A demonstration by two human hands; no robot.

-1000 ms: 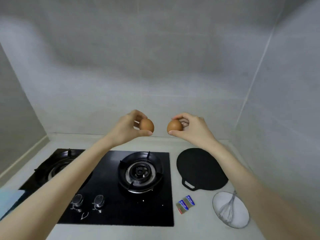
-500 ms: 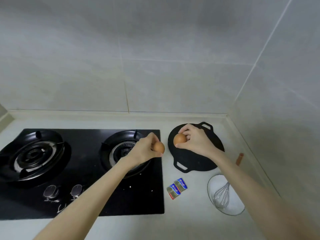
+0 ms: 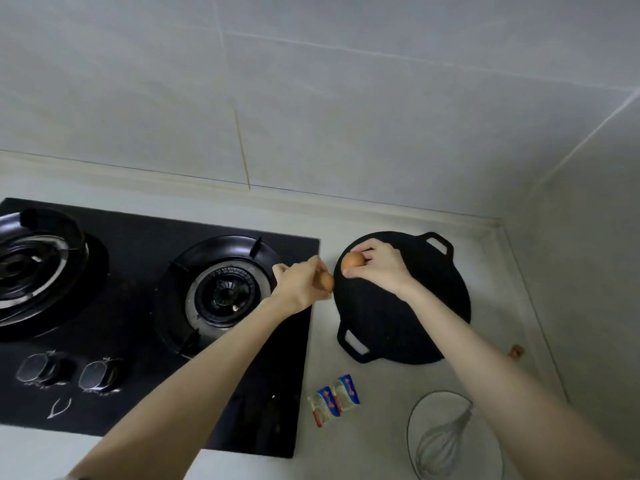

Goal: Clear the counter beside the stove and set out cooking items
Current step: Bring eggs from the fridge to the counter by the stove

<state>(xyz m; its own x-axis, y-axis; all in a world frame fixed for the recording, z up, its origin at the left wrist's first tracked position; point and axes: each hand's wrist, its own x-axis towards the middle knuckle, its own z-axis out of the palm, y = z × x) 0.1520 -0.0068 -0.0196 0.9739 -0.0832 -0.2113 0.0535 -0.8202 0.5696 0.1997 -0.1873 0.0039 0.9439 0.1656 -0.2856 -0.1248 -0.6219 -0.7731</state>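
Note:
My left hand [image 3: 301, 284] grips a brown egg [image 3: 325, 281] over the gap between the black stove [image 3: 145, 271] and a flat black pan [image 3: 426, 306]. My right hand [image 3: 382, 263] pinches a second brown egg [image 3: 352, 260] low over the pan's left rim. The pan has two loop handles and lies on the pale counter [image 3: 381, 445] right of the stove. Whether either egg touches a surface is unclear.
Two small blue-and-white packets [image 3: 334, 399] lie on the counter in front of the pan. A glass bowl [image 3: 415, 420] with a wire whisk [image 3: 441, 445] stands at the near right. A small brown object [image 3: 516, 351] sits by the right wall. Tiled walls close the corner.
Both hands have come down from chest height toward the counter with their eggs, and my view has tilted downward. In the last half second they barely moved.

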